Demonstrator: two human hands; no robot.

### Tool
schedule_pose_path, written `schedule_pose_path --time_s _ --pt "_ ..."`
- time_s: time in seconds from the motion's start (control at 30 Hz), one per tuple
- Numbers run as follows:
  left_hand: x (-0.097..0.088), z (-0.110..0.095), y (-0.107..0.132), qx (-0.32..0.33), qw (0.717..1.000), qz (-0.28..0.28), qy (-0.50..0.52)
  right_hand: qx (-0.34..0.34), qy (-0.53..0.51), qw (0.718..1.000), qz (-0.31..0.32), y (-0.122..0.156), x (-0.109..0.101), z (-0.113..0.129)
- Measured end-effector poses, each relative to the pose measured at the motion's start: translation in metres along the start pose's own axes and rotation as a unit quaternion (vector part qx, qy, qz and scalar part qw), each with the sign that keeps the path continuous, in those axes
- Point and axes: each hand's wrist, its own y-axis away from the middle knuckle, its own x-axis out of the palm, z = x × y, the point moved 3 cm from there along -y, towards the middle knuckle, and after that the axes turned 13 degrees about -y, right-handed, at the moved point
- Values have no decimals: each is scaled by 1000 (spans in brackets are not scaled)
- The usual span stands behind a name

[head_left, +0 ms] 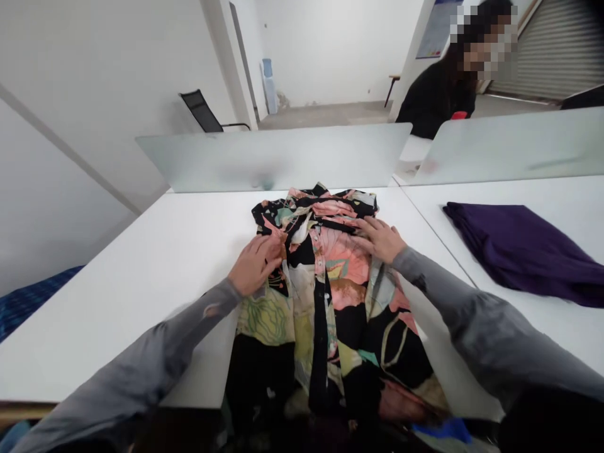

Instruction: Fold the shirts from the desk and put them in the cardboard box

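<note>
A patterned garment [346, 292] in black, pink, yellow-green and white lies spread on the white table, buttons running down its middle. Its collar end points to the far side, and its lower part reaches over the table's near edge. My left hand [257, 263] rests on the garment's upper left, fingers stretched over the cloth. On the upper right, my right hand [381, 240] lies with fingers spread on the fabric. Neither hand grips the cloth.
Folded dark purple cloth [523, 248] lies on the right-hand table. Frosted dividers [283, 157] stand along the far edge. Beyond them are a person [441, 94] in black, a black chair [202, 112] and a water dispenser [268, 87]. Blue fabric [33, 302] shows at left.
</note>
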Motion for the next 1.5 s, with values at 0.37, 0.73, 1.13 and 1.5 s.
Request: schedule_pose_path --time_s 0.37,0.73,1.13,1.5 --pt "-41 -90 142 132 986 103 -3 -163 -21 980 114 199 -5 67" --pt "-51 -51 220 245 950 94 -167 -144 143 975 93 296 -31 8" --pt "-65 -82 214 248 947 121 167 -109 -227 955 157 295 -39 40" --pt "-127 -61 134 -44 888 120 442 47 -378 900 213 168 -113 69"
